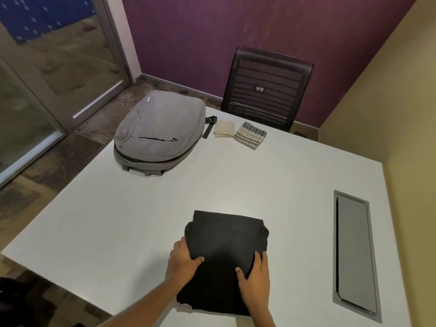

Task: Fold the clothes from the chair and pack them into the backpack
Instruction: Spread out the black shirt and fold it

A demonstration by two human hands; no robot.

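Nearest, at the table front edge, the dark garment lies partly folded, its near end hanging a bit over the edge w/ a pale bit showing at the lower left corner. Risk here, as I judge it: the fold is thick and lumpy at both sides, so if it's lifted by the edges only, layers could slip and the bundle open up; the overhang could also drag it off the table. Left hand grips the garment's left edge, thumb on top, fingers tucked under. Right hand grips the right edge the same way, fingers curled round the cloth. Farther back a grey backpack lies flat, looks zipped shut, so it prob needs opening first. Just right of it, 2 small folded cloths: beige and striped, touching. Behind the table, a mesh chair, no clothes visible on it
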